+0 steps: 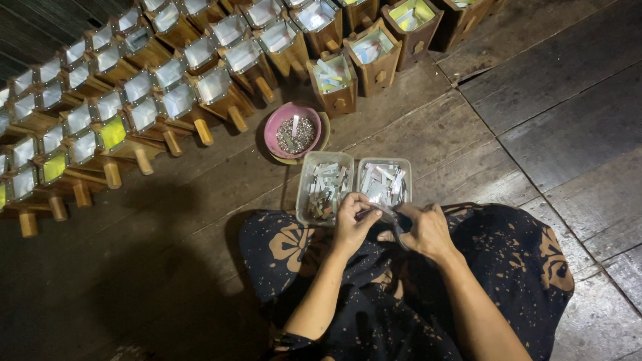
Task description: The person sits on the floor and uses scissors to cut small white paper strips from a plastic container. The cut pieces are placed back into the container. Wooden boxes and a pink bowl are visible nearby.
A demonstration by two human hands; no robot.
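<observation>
Left hand: your left hand (352, 224) is curled, fingertips pinching a small pale strip (367, 212) just over the near edge of the trays.
Right hand: your right hand (426, 230) is clenched around a dark slim tool (396, 230), apparently scissors or pliers; you cannot tell which.
Strip: held between both hands, above your lap.
Trays: two clear plastic trays, the left tray (324, 185) and the right tray (384, 179), sit side by side on the plank floor (535, 120), touching your knees, full of pale strips.
Bowl: a pink bowl (293, 130) of small grey bits sits just beyond the trays.
Boxes: rows of wooden boxes (134, 100) with shiny linings spread left and ahead.
</observation>
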